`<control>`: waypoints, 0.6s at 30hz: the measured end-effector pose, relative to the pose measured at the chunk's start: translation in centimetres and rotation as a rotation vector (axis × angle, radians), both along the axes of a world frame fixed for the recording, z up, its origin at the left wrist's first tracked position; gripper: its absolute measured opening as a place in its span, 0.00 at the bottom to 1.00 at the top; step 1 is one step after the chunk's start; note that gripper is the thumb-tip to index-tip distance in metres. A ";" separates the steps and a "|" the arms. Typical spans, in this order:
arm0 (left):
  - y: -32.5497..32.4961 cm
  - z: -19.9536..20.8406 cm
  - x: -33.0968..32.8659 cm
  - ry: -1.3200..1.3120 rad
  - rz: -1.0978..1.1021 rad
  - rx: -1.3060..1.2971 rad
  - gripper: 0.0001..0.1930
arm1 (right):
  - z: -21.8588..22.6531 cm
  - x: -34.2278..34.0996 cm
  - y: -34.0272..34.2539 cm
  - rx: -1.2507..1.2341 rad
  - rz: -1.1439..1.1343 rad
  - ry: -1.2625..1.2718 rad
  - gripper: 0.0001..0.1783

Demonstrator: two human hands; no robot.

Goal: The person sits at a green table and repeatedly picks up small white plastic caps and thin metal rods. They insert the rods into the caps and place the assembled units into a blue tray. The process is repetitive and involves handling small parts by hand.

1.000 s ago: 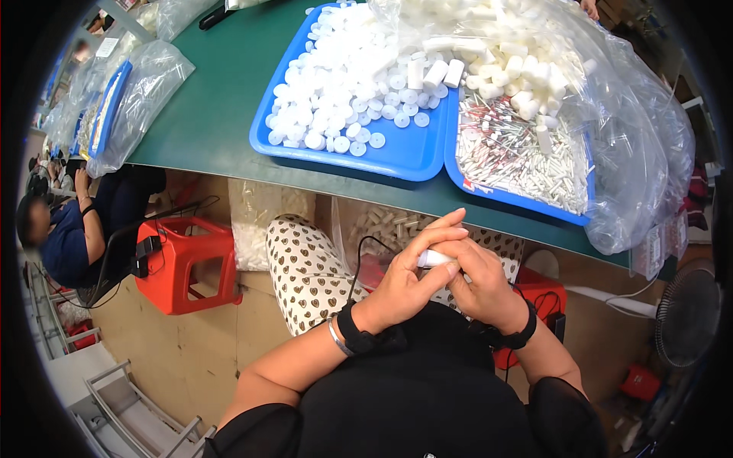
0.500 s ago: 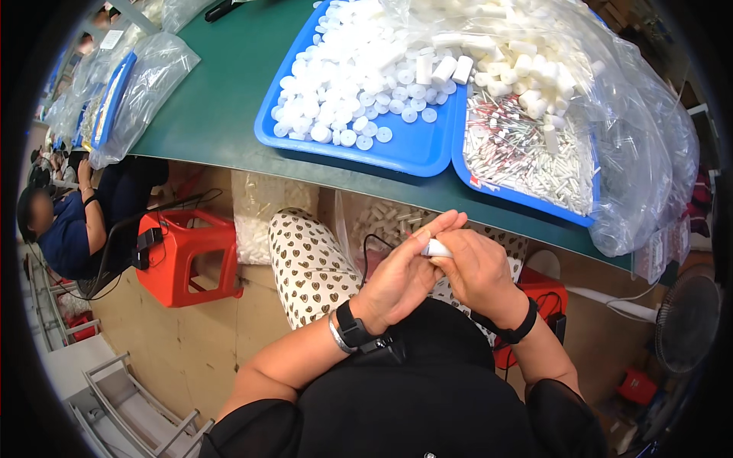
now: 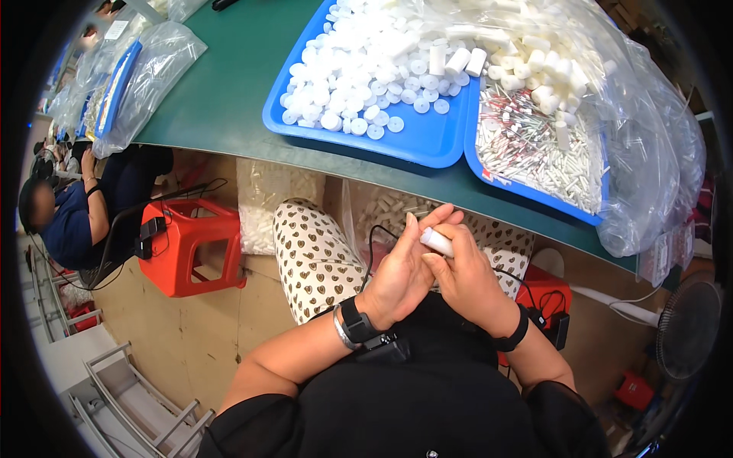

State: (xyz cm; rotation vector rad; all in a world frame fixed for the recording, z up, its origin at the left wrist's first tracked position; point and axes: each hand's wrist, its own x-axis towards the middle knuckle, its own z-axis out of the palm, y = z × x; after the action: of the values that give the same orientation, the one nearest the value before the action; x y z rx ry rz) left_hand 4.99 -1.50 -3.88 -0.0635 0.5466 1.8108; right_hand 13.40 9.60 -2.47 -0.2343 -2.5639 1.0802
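In the grip of the right hand [image 3: 475, 284], a white cylinder [image 3: 437, 243] at the counter [image 3: 206, 99]

From the head view, we look down on a seated person whose two bare hands meet above the lap, just short of the green counter's near edge. We find the white cylinder grasped between the thumb and fingers of the right hand, its pale end pointing up and to the left. The left hand [image 3: 405, 284] lies close beside it with a released grip, palm exposed and fingers stretched out behind the cylinder; whether they touch it, we cannot tell. We note a black wristband [image 3: 357, 319] and a silver bracelet [image 3: 343, 330] on the left wrist, and patterned trousers [image 3: 309, 259] below.

On the counter we see a blue tray [image 3: 439, 145] heaped with translucent white discs [image 3: 336, 88], with three loose cylinders [image 3: 456, 61] at its right side. Right next to it, a second blue tray [image 3: 527, 200] carries a scatter of thin white and red pieces [image 3: 538, 153]. Above those we see a pile of cream-white cylinders [image 3: 546, 72], partly under a clear plastic bag [image 3: 649, 145].

Beneath the counter we make out a bag of white pieces [image 3: 259, 206]. To the left stands a red stool [image 3: 162, 263], and beyond it sits a co-worker [image 3: 65, 237] in dark blue. At the far right we spot a dark round fan [image 3: 689, 328].
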 end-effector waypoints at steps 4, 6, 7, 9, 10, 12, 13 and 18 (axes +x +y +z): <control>0.0 -0.6 0.7 0.080 -0.015 -0.021 0.28 | 0.3 0.4 0.4 0.025 0.038 -0.049 0.13; 0.2 -0.6 1.1 0.030 0.019 0.009 0.28 | 0.6 0.5 0.2 0.048 0.039 -0.100 0.11; 0.2 -0.6 1.2 0.006 0.035 0.023 0.28 | 0.7 0.4 -0.1 0.072 0.028 -0.114 0.10; 0.3 -0.7 1.3 -0.009 0.040 0.030 0.29 | 0.5 0.3 -0.3 0.047 0.005 -0.117 0.10; 0.3 -0.7 1.2 -0.016 0.043 0.034 0.29 | 0.1 0.2 -0.3 -0.004 -0.009 -0.107 0.10; 0.5 -0.7 0.8 0.002 0.030 -0.016 0.30 | -0.2 -0.1 0.1 -0.104 -0.007 -0.106 0.10; 0.5 -0.8 0.6 0.012 0.023 -0.041 0.31 | -0.3 -0.2 0.5 -0.154 0.009 -0.115 0.11; -0.1 -0.7 0.5 0.201 -0.046 -0.088 0.34 | 1.0 -0.3 0.5 -0.426 0.015 -0.236 0.12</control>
State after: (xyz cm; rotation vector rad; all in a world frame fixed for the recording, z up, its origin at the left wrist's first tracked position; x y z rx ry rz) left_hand 5.46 -1.63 -4.62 0.0718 0.7645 1.7577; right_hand 13.09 10.13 -1.48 -0.4731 -2.5022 1.6888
